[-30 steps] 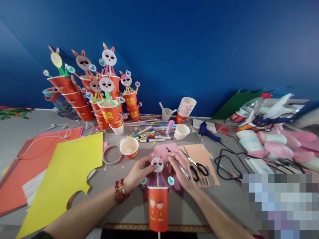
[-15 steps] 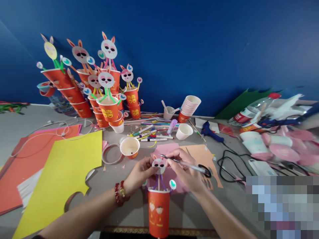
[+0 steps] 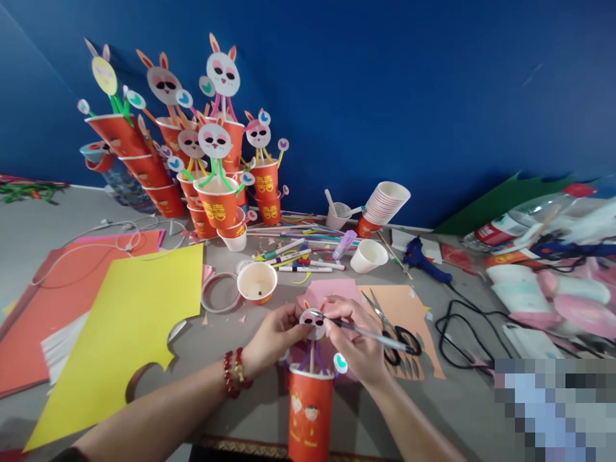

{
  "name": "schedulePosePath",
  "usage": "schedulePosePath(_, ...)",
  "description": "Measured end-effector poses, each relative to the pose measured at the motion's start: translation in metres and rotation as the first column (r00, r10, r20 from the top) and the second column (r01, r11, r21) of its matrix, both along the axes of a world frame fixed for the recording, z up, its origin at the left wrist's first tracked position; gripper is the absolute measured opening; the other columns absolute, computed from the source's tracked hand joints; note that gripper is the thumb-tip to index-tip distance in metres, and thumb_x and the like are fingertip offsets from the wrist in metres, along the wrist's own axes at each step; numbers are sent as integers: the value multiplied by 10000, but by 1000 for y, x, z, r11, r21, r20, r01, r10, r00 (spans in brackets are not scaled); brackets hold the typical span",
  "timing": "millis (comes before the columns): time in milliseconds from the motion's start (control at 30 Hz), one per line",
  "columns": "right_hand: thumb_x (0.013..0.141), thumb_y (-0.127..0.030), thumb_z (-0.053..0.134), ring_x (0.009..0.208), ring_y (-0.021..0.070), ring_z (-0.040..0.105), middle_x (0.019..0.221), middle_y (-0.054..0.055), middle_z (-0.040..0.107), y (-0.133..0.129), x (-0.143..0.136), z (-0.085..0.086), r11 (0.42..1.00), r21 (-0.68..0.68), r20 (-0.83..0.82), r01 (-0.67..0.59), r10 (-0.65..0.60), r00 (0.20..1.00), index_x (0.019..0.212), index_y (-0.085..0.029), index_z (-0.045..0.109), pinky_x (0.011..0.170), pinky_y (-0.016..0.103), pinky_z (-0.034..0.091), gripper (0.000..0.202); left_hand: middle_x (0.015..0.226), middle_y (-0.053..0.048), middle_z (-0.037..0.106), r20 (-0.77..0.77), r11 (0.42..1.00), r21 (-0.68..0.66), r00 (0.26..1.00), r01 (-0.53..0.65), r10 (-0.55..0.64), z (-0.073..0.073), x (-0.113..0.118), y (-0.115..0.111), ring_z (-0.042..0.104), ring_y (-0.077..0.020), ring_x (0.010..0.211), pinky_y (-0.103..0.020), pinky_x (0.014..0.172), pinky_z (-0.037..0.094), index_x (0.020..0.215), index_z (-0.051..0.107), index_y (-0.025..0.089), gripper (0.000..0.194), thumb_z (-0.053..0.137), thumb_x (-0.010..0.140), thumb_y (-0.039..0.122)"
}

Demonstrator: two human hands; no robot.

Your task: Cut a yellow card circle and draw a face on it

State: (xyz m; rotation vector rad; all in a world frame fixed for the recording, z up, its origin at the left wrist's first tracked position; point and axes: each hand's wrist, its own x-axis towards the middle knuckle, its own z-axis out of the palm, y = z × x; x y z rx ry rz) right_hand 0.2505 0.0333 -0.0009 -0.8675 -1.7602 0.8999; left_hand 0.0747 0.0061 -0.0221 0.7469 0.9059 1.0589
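Observation:
My left hand [image 3: 275, 335] pinches the left edge of a small round paper rabbit face [image 3: 316, 330] between thumb and fingers. The face has pink ears and dark eyes. Purple stems [image 3: 307, 359] join it to an upright red paper cup [image 3: 310, 410] with gold print, whose lower end runs out of view. In my right hand [image 3: 359, 340] is a pen [image 3: 373, 335], its tip at the upper part of the face; whether it touches the paper I cannot tell. A white paper disc [image 3: 341, 363] with a green mark sticks out at the cup's right.
Black-handled scissors [image 3: 380, 312] lie on orange paper [image 3: 423, 308] right of my hand. Yellow paper [image 3: 158, 308] spreads out at left. Behind are a white cup [image 3: 257, 281], markers [image 3: 312, 269], stacked rabbit cups [image 3: 216, 205] and a blue glue gun [image 3: 423, 260] with its black cord.
The pen tip has come down from the rabbit's ears to the upper face. My view has shifted slightly, and more of the scissors shows. My left hand keeps its pinch.

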Motion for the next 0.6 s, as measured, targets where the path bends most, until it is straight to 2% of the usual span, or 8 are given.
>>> schedulePosePath(67,879,-134,586,1009,237,667,829,18,681,-1,1,0,1000,23,5,10,-10,1000,874,-248,624,861,349,505,120,675,20,606,-1,1000,4,1000,-2,2,0,0,0,545,-84,597,-191,581,414,759,546,144,458,853,687,477)
schedulePosePath(133,878,-129,571,961,232,677,803,15,678,-2,0,2,999,40,30,-9,7,1000,869,-245,621,862,361,509,126,667,24,590,-10,1000,12,1000,7,-6,1,1,0,527,-80,588,-189,570,403,758,542,145,467,843,694,496)
schedulePosePath(333,848,-128,571,935,239,676,840,34,688,-1,-1,10,993,109,118,-36,23,993,865,-235,618,814,360,520,119,659,40,544,-70,1000,20,997,24,-23,3,1,-1,477,-71,569,-187,536,374,773,533,151,487,810,712,546)
schedulePosePath(600,862,-126,541,762,192,660,780,-2,693,2,3,9,991,62,148,-117,107,983,906,-242,612,1027,492,448,143,701,19,597,-57,999,39,998,24,-22,1,1,-2,546,-92,612,-192,556,408,782,534,158,453,801,737,521)
